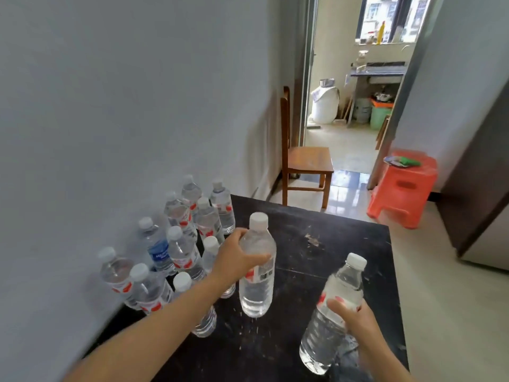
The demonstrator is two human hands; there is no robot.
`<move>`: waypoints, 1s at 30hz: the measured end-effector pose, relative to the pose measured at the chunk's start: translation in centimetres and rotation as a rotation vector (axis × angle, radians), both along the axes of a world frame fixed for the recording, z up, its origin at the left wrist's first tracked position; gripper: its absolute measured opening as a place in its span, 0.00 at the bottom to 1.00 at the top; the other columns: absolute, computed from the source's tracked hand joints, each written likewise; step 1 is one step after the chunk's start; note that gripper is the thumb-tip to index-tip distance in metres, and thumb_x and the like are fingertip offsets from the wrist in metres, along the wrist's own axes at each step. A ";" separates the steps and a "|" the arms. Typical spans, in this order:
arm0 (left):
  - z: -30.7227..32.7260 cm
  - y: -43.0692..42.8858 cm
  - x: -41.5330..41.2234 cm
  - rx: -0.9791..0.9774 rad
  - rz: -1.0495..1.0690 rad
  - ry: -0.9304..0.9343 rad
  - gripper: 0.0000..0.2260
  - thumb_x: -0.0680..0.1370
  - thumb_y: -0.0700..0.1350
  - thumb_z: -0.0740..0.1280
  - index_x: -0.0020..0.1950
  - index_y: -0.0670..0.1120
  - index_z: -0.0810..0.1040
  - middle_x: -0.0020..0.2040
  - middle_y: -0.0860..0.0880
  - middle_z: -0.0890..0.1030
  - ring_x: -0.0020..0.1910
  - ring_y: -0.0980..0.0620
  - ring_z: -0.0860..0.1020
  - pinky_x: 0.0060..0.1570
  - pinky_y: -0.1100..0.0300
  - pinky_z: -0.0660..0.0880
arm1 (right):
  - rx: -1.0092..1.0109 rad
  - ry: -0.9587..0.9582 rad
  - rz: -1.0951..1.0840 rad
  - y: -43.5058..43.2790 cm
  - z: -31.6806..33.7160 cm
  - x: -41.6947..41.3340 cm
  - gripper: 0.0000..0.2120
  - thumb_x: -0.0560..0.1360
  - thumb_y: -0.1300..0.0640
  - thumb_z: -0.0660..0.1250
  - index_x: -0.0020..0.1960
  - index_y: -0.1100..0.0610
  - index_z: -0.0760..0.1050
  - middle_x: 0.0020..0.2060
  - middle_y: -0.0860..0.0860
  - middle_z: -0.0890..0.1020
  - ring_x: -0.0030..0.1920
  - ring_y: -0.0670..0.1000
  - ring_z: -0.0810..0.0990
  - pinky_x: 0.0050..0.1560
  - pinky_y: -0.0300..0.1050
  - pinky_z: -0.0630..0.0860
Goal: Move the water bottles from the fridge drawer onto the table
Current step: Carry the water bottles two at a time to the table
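Observation:
My left hand (237,257) grips a clear water bottle (257,288) with a white cap and red label, held upright just above the dark table (316,260). My right hand (355,321) holds a second water bottle (330,312), tilted, over the table's near right part. Several more bottles (181,244) stand grouped at the table's left side against the wall, one with a blue label (158,253). The fridge drawer is not in view.
A grey wall runs along the left. Beyond the table's far edge stand a wooden chair (308,161) and a red plastic stool (405,188). A dark cabinet or fridge side (482,175) is at the right. A doorway opens to a kitchen behind.

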State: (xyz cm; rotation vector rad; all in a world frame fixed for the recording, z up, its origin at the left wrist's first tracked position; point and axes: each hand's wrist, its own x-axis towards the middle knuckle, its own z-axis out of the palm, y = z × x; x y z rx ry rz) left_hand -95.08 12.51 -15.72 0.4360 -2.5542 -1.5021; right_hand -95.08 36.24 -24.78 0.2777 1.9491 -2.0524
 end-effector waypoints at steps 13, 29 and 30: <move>-1.0 -9.8 -15.0 -0.169 -0.391 -0.092 0.30 0.66 0.47 0.76 0.64 0.44 0.69 0.58 0.47 0.77 0.57 0.48 0.76 0.60 0.53 0.74 | 0.080 0.016 -0.205 -4.3 1.1 -0.6 0.10 0.71 0.64 0.68 0.50 0.54 0.74 0.46 0.57 0.81 0.46 0.56 0.79 0.39 0.45 0.72; -5.6 -11.7 -14.9 -0.325 -0.600 -0.287 0.25 0.65 0.40 0.76 0.59 0.46 0.72 0.51 0.51 0.76 0.53 0.51 0.74 0.54 0.58 0.70 | 0.085 -0.011 -0.133 -6.0 2.2 -3.7 0.09 0.73 0.66 0.66 0.44 0.53 0.71 0.42 0.53 0.78 0.43 0.50 0.76 0.37 0.41 0.70; -5.6 -11.7 -15.2 -0.310 -0.588 -0.280 0.24 0.65 0.39 0.76 0.58 0.45 0.72 0.51 0.51 0.76 0.53 0.51 0.74 0.55 0.58 0.70 | 0.080 -0.019 -0.134 -5.9 1.9 -4.1 0.09 0.73 0.67 0.66 0.43 0.53 0.71 0.42 0.54 0.78 0.42 0.51 0.77 0.38 0.42 0.70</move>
